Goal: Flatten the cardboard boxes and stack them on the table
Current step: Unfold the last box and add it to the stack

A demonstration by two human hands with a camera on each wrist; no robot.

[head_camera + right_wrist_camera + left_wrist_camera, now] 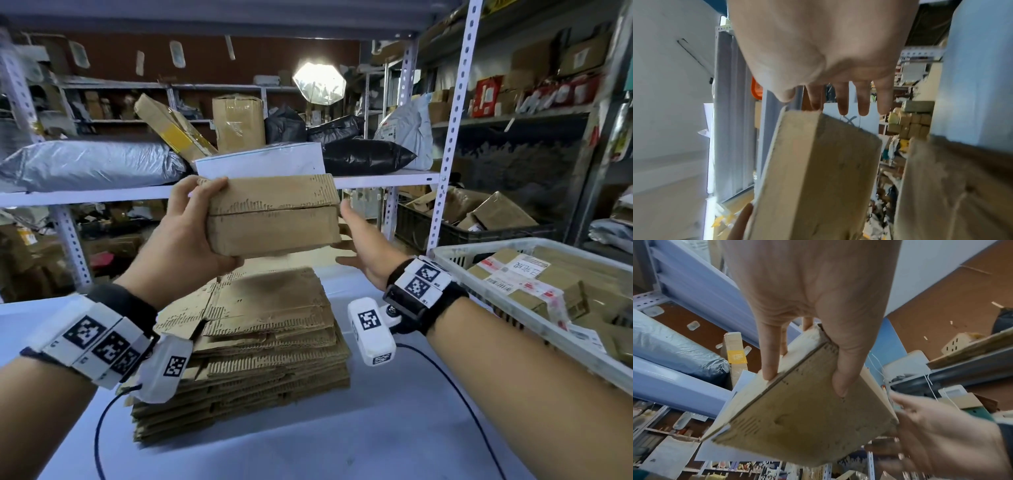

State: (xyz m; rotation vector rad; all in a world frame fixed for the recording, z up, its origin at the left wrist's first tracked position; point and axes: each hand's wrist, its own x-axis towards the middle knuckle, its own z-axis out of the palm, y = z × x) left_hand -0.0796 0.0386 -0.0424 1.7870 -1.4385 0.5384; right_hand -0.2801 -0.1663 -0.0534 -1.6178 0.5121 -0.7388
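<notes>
Your left hand point(191, 236) grips the near-left end of the cardboard box point(272, 214), thumb curled under its lower face and fingers wrapped over the top edge, and holds it in the air above the stack of flattened boxes point(260, 346) on the table point(394, 428). Your right hand point(363, 246) sits at the box's right end with fingers extended and spread – the wrist view shows the fingertips point(863, 105) reaching past the far edge, not curled round it (actual contact cannot be confirmed). The box is still closed, its flaps meeting along a centre seam. The step in hand is judged to be opening the box for collapse – next, work the right-hand fingers into a seam, release the flaps, then press the walls flat. More assembled boxes wait in the basket point(496, 291) to your right.
</notes>
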